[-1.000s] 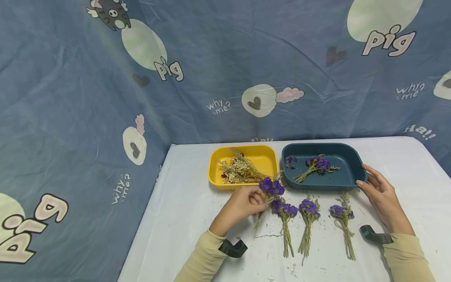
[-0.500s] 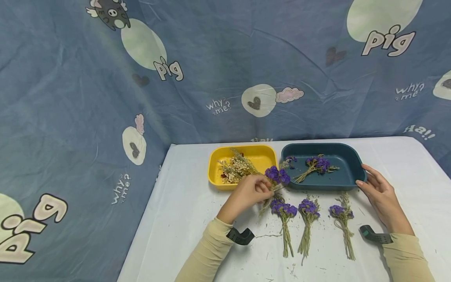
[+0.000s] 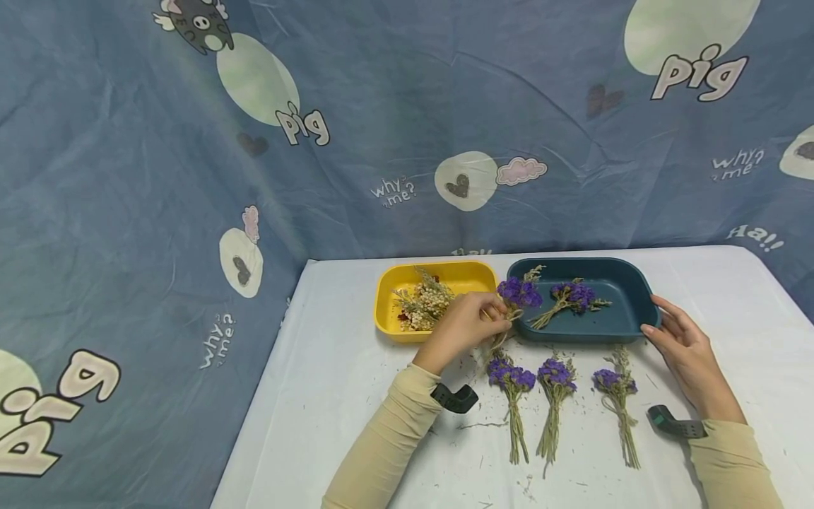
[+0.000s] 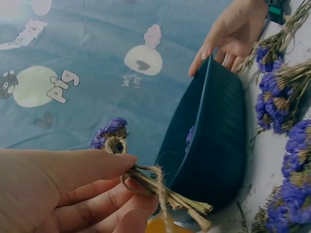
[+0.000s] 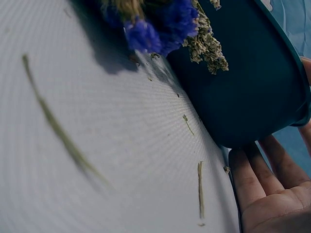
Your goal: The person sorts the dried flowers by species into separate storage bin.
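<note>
My left hand pinches a twine-tied bunch of dried purple flowers over the left end of a dark blue tray. In the left wrist view the stems and twine stick out past my thumb and fingers. My right hand holds the right end of the tray at its rim; in the right wrist view its fingers lie against the outside wall. Inside the tray lies another purple bunch, stems to the left.
A yellow tray with cream dried flowers stands left of the blue one. In front, three purple bunches lie in a row on the white tabletop, among stem scraps. A patterned blue cloth hangs behind.
My left hand has moved up and to the right with the purple bunch, from in front of the trays to over the blue tray's left end. My right hand has stayed at the rim.
</note>
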Demonstrator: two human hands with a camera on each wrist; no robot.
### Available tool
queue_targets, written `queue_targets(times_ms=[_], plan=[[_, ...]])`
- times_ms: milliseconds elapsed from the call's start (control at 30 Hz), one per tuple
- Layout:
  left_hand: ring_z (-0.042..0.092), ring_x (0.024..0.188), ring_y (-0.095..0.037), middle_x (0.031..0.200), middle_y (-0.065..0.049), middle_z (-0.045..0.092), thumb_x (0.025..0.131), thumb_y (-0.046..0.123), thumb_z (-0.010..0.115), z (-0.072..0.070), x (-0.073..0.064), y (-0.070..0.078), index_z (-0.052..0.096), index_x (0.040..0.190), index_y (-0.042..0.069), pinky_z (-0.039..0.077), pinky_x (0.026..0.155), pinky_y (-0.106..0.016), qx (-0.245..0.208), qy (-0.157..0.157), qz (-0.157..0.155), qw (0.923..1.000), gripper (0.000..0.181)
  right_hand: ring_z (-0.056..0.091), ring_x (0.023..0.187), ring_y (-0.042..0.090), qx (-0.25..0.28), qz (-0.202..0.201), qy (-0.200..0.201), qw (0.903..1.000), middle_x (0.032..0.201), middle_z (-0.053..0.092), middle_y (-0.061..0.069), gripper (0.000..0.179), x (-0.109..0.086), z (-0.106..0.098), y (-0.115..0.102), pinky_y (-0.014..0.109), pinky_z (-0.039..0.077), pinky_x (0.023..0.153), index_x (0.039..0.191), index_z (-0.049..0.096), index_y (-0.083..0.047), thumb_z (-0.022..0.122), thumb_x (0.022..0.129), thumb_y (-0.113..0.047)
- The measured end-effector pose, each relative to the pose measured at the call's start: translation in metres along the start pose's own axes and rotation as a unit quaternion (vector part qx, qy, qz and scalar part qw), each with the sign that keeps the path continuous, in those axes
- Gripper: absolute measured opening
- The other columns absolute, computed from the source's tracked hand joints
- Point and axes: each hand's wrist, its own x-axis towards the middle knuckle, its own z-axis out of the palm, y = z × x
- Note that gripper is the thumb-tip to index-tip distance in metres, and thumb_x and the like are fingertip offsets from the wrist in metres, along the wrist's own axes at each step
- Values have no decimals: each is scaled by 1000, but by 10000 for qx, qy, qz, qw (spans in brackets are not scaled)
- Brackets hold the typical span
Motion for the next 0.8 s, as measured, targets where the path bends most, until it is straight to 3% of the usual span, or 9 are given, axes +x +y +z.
queue_targets(times_ms=[267,533,800], plan=[[66,79,-5,92,5,76,96,26,75,4,21,7,76,109,17,55,78,-21,396,-61,-102,9991,16,61,123,-5,-29,29,6,10000,138,52,-9,66,0,1,0,8,52,98,161,34,-11,53,101,10],[65,79,-5,95,1,75,98,22,74,16,40,12,75,110,13,55,71,-18,318,-305,-3,9990,15,61,123,-5,-76,17,38,10000,138,53,-9,66,0,1,0,8,52,98,161,34,-11,54,101,10],[64,77,-3,92,3,75,98,21,74,24,61,24,75,108,13,54,71,-15,608,-74,202,9979,13,60,123,-6,-98,79,65,9999,138,51,-10,67,-1,1,-1,8,52,98,161,34,-12,54,101,9]])
